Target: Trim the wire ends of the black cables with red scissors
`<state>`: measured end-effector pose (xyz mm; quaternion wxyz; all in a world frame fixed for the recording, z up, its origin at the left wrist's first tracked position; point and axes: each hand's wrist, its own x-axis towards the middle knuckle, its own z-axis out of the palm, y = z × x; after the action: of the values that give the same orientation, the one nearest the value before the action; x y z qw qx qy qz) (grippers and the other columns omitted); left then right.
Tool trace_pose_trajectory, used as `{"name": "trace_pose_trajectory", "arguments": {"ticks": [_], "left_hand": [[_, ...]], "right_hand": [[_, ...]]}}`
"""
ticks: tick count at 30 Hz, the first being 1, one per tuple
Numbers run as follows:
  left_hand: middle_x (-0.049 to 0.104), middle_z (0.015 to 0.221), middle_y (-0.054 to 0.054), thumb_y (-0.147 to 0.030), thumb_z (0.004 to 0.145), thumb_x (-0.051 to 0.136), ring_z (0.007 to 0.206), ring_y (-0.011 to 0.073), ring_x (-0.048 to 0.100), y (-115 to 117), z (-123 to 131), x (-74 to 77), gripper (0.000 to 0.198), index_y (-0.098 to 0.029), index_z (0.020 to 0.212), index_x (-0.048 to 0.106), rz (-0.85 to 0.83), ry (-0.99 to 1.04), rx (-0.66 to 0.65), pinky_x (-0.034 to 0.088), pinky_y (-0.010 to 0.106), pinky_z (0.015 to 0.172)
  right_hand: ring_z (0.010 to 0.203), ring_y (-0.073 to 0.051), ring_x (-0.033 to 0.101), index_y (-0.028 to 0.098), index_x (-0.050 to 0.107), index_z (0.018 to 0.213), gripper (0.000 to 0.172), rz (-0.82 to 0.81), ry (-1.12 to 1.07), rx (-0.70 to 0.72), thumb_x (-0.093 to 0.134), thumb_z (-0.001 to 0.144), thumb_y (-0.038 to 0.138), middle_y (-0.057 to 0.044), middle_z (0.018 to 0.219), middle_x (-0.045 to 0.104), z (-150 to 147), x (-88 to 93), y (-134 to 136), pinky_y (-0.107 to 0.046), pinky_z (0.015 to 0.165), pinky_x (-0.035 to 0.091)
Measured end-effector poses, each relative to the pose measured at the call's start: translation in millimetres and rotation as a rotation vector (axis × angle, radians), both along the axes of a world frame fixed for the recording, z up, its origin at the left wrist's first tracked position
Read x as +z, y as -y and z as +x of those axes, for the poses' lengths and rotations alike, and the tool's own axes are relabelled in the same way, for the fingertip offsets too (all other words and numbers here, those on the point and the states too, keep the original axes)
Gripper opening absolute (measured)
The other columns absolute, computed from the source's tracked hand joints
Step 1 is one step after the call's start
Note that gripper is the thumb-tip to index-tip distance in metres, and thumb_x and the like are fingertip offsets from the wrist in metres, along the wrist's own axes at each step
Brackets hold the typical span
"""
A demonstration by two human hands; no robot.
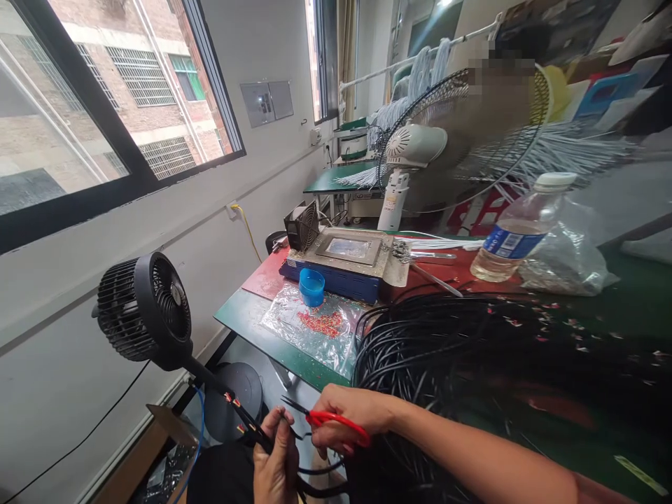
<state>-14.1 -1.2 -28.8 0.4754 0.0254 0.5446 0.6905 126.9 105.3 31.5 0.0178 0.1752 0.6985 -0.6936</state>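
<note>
Several black cables [252, 428] with red and yellow wire ends are pinched in my left hand [276, 455], low in the view. My right hand [349, 416] is closed around red-handled scissors [336, 420], whose dark blades are parted and point left, just above my left fingers. From below my hands, black cable runs right toward a large heap of black cables [420, 343] on the green table. Part of the cable between my hands is hidden by my fingers.
A plastic sheet [278, 315] with red and yellow scraps lies on the table [236, 308], near a blue cup [311, 288] and a blue heating device [336, 276]. A black fan [141, 308] stands left. A bottle [514, 231] and a large fan with a person behind it are beyond.
</note>
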Motion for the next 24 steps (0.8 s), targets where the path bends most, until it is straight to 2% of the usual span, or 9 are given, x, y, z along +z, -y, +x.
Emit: {"name": "trace_pose_trajectory", "arguments": {"ticks": [7,13,19,21,24], "left_hand": [[0.071,0.065,-0.002,-0.031,0.04,0.081,0.065,0.0065,0.065,0,-1,3.4,0.048,-0.021,0.083,0.062,-0.024,0.054,0.007,0.049,0.01,0.059],[0.071,0.065,-0.001,-0.028,0.036,0.083,0.061,0.0061,0.064,-1,-3,8.4,0.053,-0.02,0.084,0.062,-0.051,0.124,-0.042,0.049,0.011,0.058],[0.07,0.06,-0.003,-0.031,0.041,0.082,0.053,0.0025,0.061,-1,4,14.4,0.052,-0.02,0.087,0.06,-0.011,0.106,-0.057,0.038,0.004,0.043],[0.07,0.06,-0.003,-0.032,0.038,0.083,0.049,0.0015,0.058,-2,5,16.8,0.057,-0.021,0.089,0.059,-0.021,0.1,-0.041,0.035,0.004,0.04],[0.072,0.065,0.0,-0.031,0.035,0.084,0.056,0.004,0.062,-2,6,20.6,0.065,-0.02,0.093,0.058,-0.074,0.076,-0.012,0.042,0.006,0.047]], "right_hand": [[0.043,-0.004,0.043,0.01,0.061,0.065,0.018,0.033,0.035,0.044,0.056,0.072,0.025,0.006,0.047,0.048,1,0.6,-1,-0.014,0.042,0.033],[0.043,-0.004,0.045,0.01,0.063,0.069,0.021,0.04,0.029,0.058,0.056,0.074,0.029,0.005,0.049,0.049,1,-7.3,-3,-0.015,0.043,0.035],[0.043,-0.005,0.045,0.01,0.064,0.071,0.023,0.006,0.016,0.053,0.057,0.075,0.031,0.004,0.05,0.05,0,-6.9,-3,-0.015,0.042,0.035],[0.042,-0.006,0.045,0.009,0.064,0.07,0.026,0.002,-0.002,0.003,0.055,0.076,0.033,0.003,0.05,0.05,0,-5.9,-2,-0.015,0.042,0.035],[0.043,-0.006,0.042,0.01,0.062,0.071,0.024,0.069,-0.051,-0.14,0.052,0.077,0.031,0.004,0.05,0.047,-3,-8.2,-1,-0.016,0.043,0.034]]}}
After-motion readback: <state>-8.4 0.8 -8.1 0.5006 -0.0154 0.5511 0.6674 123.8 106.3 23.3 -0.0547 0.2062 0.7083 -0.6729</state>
